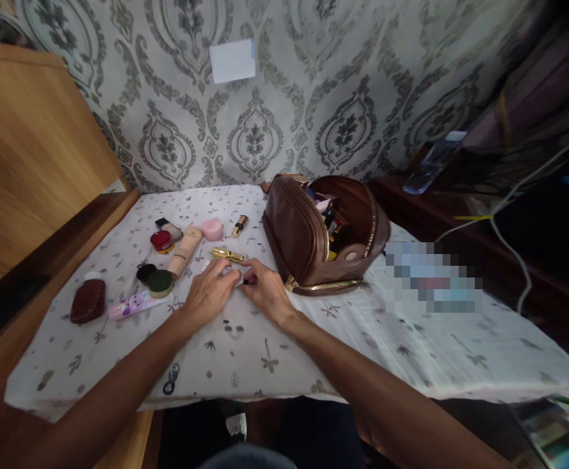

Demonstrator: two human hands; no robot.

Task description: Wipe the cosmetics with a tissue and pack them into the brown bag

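Observation:
My left hand [212, 290] and my right hand [267, 292] meet over the middle of the cloth, fingertips nearly touching. Between them is a small item, partly white and dark, too covered to name; both hands have curled fingers around it. Just beyond the fingertips lies a gold tube [227, 255]. A shorter gold and black tube [240, 226] is farther back, beside a pink rounded item [212, 229]. Right of my hands stands an open brown bag [296, 228] with several small items inside.
At the left lie a beige tube [185, 253], a red jar [161, 241], a dark green round container [160, 283], a pink tube [135, 304] and a dark red bottle [88, 301]. A clear bottle [433, 164] and cables are at the right.

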